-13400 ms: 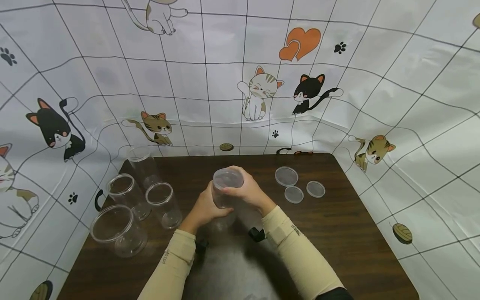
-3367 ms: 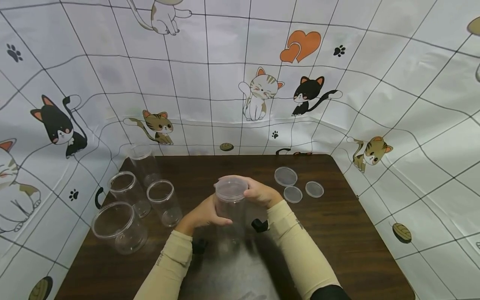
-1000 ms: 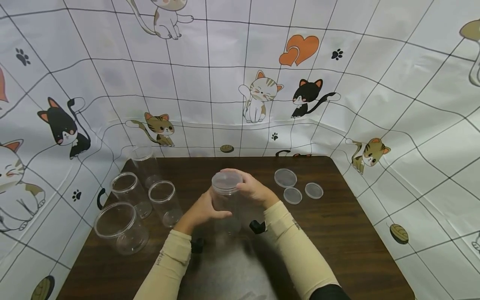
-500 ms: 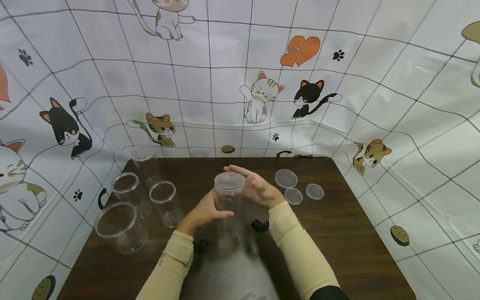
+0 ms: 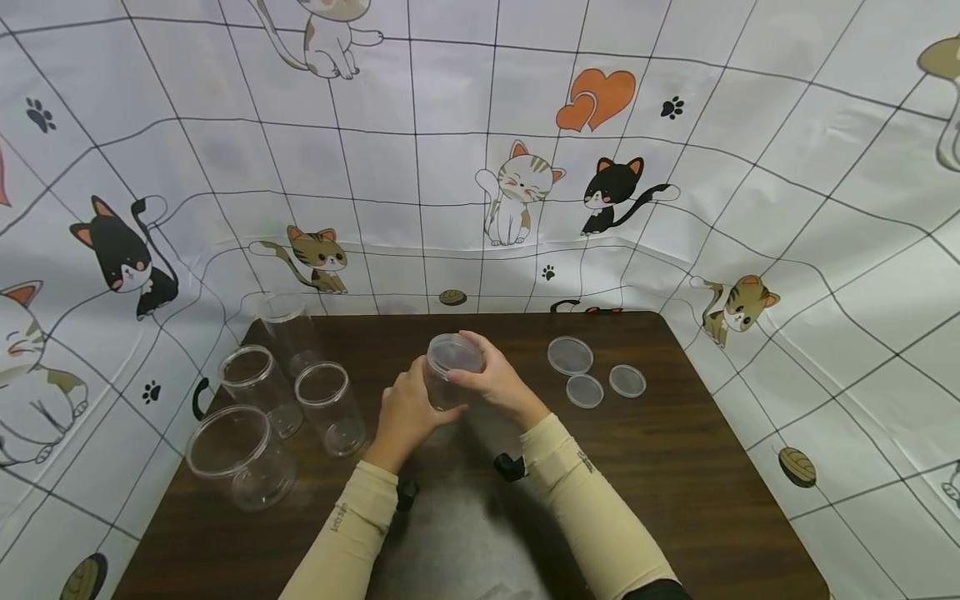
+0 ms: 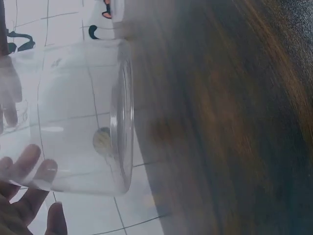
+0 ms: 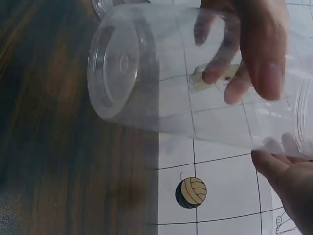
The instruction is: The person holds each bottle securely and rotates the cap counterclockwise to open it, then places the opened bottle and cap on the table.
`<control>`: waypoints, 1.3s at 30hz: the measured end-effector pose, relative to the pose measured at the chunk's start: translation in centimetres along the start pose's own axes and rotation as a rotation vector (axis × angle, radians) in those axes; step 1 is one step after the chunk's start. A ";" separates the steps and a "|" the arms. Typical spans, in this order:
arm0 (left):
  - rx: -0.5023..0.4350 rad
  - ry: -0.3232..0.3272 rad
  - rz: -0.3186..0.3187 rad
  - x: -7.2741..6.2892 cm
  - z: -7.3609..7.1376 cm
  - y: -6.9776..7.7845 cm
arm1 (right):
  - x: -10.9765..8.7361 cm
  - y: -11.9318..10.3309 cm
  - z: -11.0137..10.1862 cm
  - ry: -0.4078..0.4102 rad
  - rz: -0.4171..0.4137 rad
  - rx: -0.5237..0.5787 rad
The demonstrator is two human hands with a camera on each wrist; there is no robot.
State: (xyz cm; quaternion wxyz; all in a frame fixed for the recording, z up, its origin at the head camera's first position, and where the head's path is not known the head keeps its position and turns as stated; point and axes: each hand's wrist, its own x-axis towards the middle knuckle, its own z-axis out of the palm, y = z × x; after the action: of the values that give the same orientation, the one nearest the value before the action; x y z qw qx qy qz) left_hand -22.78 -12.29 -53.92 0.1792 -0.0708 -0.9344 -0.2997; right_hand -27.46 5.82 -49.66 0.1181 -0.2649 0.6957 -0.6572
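Note:
Both hands hold a clear plastic jar (image 5: 441, 387) with a translucent lid (image 5: 454, 352) on its top, at the middle of the table. My left hand (image 5: 411, 414) curls round the jar's side, thumb toward me. Higher up, my right hand (image 5: 495, 382) grips near the lid, its thumb in front and its fingers partly behind. The left wrist view shows the see-through jar wall (image 6: 78, 122) with fingertips against it. In the right wrist view the jar's round base (image 7: 117, 68) faces the dark wood, and a thumb and several fingers (image 7: 266, 73) lie along the wall.
Several clear lidless jars stand at the left, including a wide one (image 5: 258, 475) and a narrower one (image 5: 337, 421). Three loose round lids, one larger lid (image 5: 570, 356) among them, lie at the right. The brown table (image 5: 675, 467) meets a cat-print sheet (image 5: 450, 167) behind.
Half a second ago my right hand was spread beside the jar; now it grips near the lid. The jar has risen slightly, and my left hand has turned and shifted on its side.

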 end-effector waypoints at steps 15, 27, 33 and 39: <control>-0.661 -0.476 0.182 -0.4 -0.9 -1.3 | 0.9 -1.1 -4.0 -0.611 -0.107 -0.026; -0.622 -0.336 0.060 -0.4 -0.4 -1.7 | -0.2 0.4 -3.2 -0.355 -0.092 0.187; -0.371 -0.140 -0.015 -0.3 -0.1 -2.0 | -0.7 0.5 -0.1 -0.122 -0.040 -0.030; -0.312 -0.111 -0.015 -0.3 -0.1 -1.8 | -0.5 0.2 1.3 0.021 -0.012 -0.157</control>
State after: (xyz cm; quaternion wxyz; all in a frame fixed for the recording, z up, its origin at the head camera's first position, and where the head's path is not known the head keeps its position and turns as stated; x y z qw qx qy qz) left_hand -22.92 -13.79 -54.95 0.1118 -0.1074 -0.8855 -0.4379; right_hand -26.41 4.99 -50.14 0.0858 -0.2704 0.7448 -0.6040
